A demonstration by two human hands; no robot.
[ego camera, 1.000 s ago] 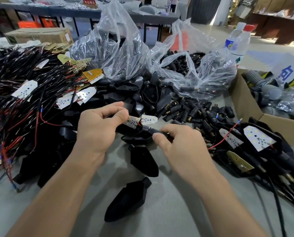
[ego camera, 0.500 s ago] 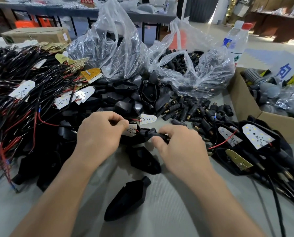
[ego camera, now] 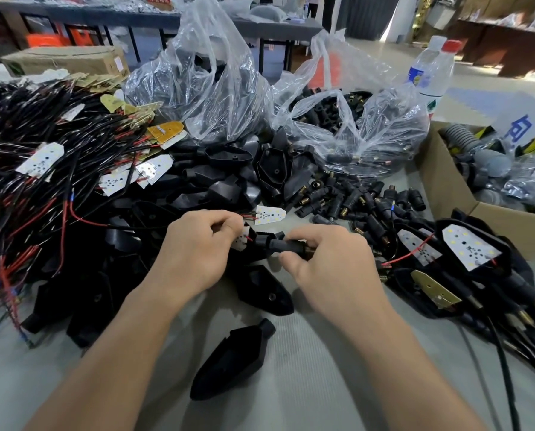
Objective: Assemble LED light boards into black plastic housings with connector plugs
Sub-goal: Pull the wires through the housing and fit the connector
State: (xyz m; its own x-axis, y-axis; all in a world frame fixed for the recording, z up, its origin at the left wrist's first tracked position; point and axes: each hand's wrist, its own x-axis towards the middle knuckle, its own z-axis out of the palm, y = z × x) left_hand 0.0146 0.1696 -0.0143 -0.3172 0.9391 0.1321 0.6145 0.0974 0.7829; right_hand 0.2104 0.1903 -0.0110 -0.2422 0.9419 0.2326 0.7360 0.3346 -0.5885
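Observation:
My left hand (ego camera: 194, 253) pinches a white LED board (ego camera: 240, 239) with red wires, held at the mouth of a black plastic housing (ego camera: 261, 242). My right hand (ego camera: 325, 259) grips the black connector plug (ego camera: 291, 246) at the housing's narrow end, its brass tip showing by my fingers. Another white LED board (ego camera: 270, 214) lies just behind my hands. An empty black housing (ego camera: 232, 362) lies on the grey table near me, and a second one (ego camera: 266, 290) sits under my hands.
A tangle of black and red wired LED boards (ego camera: 42, 169) fills the left. Loose plugs (ego camera: 353, 197) and clear bags (ego camera: 216, 88) of parts lie behind. Assembled units (ego camera: 465, 253) pile at right beside a cardboard box (ego camera: 446, 188). Two water bottles (ego camera: 430, 70) stand at back right.
Both hands have lowered slightly and drawn together; the LED board has gone further into the housing, with less of it showing than a second ago.

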